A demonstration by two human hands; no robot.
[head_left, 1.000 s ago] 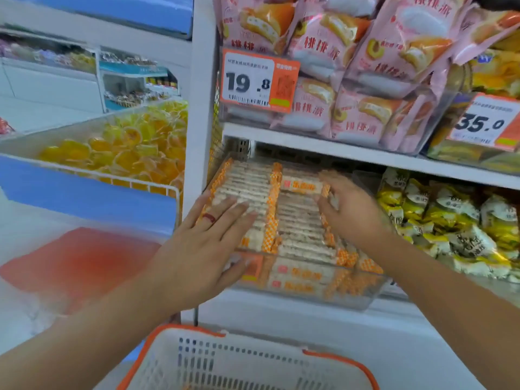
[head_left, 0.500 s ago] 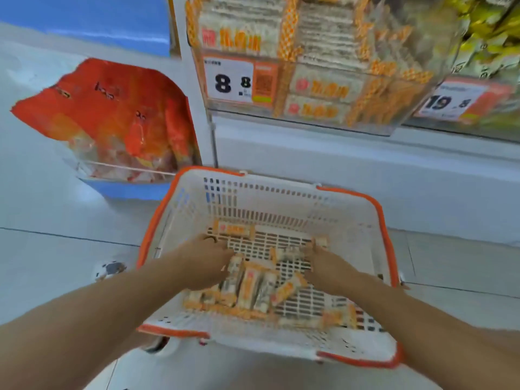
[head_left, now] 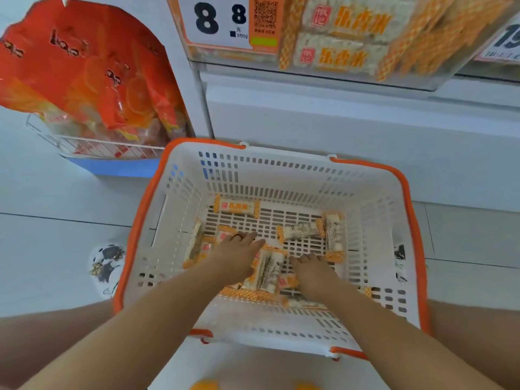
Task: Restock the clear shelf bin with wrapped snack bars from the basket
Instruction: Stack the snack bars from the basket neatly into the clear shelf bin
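Observation:
The white basket (head_left: 374,192) with an orange rim stands on the floor below me. Several wrapped snack bars (head_left: 236,207), white with orange checked ends, lie loose on its bottom. Both hands reach down into it. My left hand (head_left: 239,256) lies with straight fingers on the bars at the left. My right hand (head_left: 313,273) curls its fingers down over bars at the right. A few bars (head_left: 268,270) stand on edge between the two hands. The clear shelf bin (head_left: 343,38), full of the same bars, hangs at the top edge.
A price label (head_left: 222,21) reading 8.8 is fixed to the bin's front. A wire rack with red-orange snack bags (head_left: 84,77) stands at the left on a blue base. The white shelf base (head_left: 337,122) runs behind the basket, and a patterned shoe (head_left: 107,263) shows at the left.
Both hands left the shelf bin and dropped into the basket while my view tilted down. In the last half second they drew closer together over the bars.

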